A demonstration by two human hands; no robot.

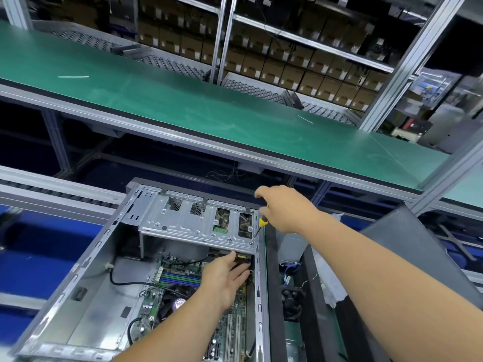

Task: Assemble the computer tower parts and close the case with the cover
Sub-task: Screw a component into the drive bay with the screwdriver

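a worker's right hand [283, 209] grips a screwdriver [259, 226], tip on a corner screw of the metal drive bracket [188, 223], while the left hand [226, 276], fingers straight, apparently braces beneath it inside the uncovered computer case [86, 296].

Both bare forearms stretch forward from below. The right hand [283, 209] is raised higher, fingers curled closed around a slim handle, knuckles up. The left hand [226, 274] lies lower, palm down, fingers straight and together, their tips reaching forward out of sight.
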